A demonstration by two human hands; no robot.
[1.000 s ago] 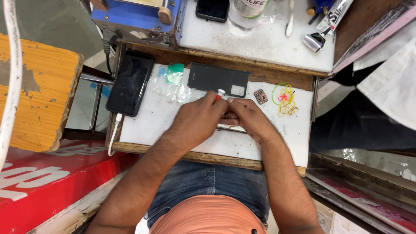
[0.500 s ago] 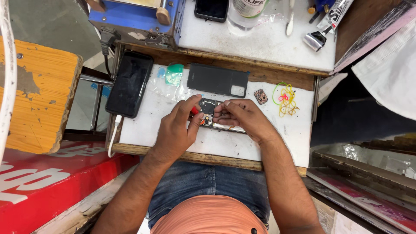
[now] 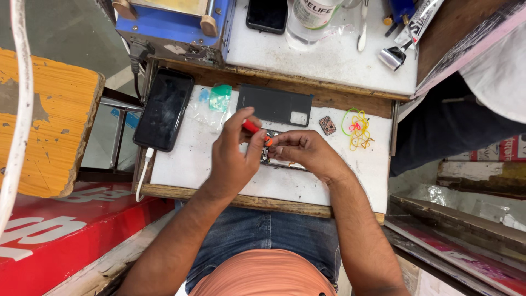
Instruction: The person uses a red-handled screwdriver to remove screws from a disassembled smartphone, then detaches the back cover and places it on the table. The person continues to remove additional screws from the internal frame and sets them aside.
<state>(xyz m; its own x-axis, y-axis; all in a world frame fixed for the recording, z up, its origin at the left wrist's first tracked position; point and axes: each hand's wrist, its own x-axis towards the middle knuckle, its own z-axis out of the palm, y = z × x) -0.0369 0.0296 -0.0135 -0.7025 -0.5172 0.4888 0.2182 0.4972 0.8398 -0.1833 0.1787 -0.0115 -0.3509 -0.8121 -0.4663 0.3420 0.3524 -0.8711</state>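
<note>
Left hand (image 3: 233,159) grips red-handled screwdriver (image 3: 253,128), tip hidden. Right hand (image 3: 304,152) pinches the opened phone (image 3: 268,155), mostly covered by both hands on white worktop (image 3: 186,164).

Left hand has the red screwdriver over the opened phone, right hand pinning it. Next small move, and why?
Probably lower the tip of the red screwdriver straight onto the opened phone and start turning. The left hand grips the tool angled down toward the phone, and the right hand presses the phone to the white work board, so it looks braced. Whether the tip touches a screw is hidden by the fingers.
</note>
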